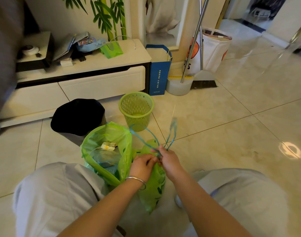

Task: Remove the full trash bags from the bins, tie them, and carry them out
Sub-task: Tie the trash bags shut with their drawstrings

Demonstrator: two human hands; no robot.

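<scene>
Between my knees on the floor stand two green trash bags. The larger bag (110, 142) gapes open on the left, with paper scraps and wrappers showing inside. The smaller bag (153, 189) is gathered at its neck under my hands. My left hand (143, 165) pinches that neck and the blue drawstring (147, 134). My right hand (169, 159) grips the drawstring loops, which stick up blurred above my fingers. A green mesh bin (137, 109) stands without a bag just beyond. A dark bin with a black liner (78, 115) sits to its left.
A white low cabinet (81, 86) with clutter on top runs along the wall at the left. A blue paper bag (158, 72), a dustpan and broom (194, 77) and a white cloth bag (213, 48) stand at the back. Glossy tile floor (232, 125) stretches to the right.
</scene>
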